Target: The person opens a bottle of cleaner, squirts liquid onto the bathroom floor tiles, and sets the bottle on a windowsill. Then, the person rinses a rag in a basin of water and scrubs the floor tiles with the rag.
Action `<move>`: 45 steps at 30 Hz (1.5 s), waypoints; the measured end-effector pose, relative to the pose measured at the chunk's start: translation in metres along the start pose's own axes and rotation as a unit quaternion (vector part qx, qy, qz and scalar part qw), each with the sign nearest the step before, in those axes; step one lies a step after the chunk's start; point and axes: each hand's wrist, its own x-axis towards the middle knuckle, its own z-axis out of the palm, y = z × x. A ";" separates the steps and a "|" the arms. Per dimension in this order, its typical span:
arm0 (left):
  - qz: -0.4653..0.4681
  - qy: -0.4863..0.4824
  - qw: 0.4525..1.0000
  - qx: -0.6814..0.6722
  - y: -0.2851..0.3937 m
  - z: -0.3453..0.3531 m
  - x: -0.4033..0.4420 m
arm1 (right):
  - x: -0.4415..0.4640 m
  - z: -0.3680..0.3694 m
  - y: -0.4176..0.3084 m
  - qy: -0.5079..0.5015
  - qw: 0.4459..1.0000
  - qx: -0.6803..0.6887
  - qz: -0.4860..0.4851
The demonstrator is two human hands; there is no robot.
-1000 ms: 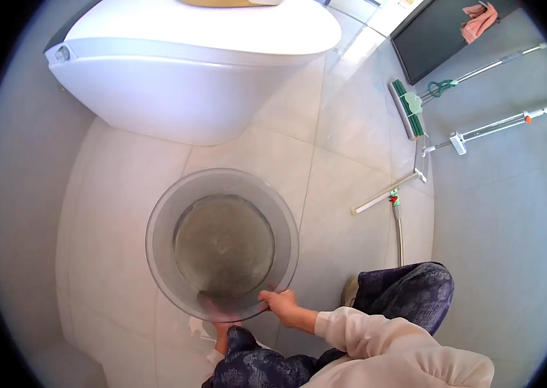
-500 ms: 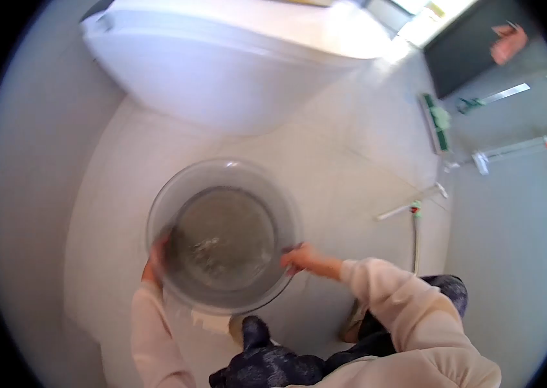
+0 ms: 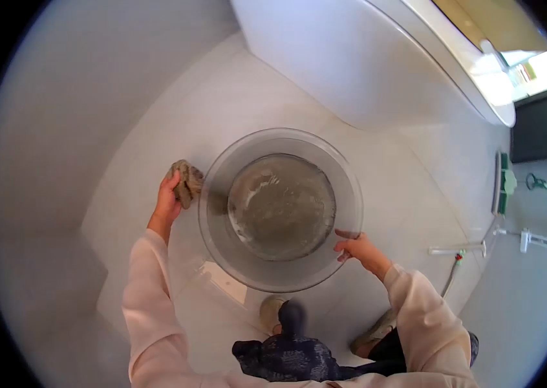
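Note:
A large see-through plastic basin [image 3: 280, 275] stands on the floor in front of me, with murky grey-brown water [image 3: 283, 207] in it. Left of the basin, my left hand [image 3: 169, 197] is closed around a crumpled brown rag [image 3: 187, 184], just outside the rim and close to the floor. On the opposite side my right hand [image 3: 354, 249] grips the basin's right rim, fingers curled over its edge. Part of that hand's grip is hidden by the rim.
A white bathtub [image 3: 351, 61] rises beyond the basin. At the right are a green-and-white mop head [image 3: 505, 183], a white bar with a handle [image 3: 458, 249] and grey wall panels. My shoes [image 3: 374, 333] and dark patterned clothing [image 3: 293, 355] are below the basin, at the near side.
My left hand has come away from the basin's left side and now shows the rag outside it. My right hand stays at the right rim. The view has turned and shifted.

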 end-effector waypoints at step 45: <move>0.294 -0.150 0.652 0.683 -0.202 0.487 -0.018 | -0.124 -0.323 0.258 0.397 0.897 -0.090 0.170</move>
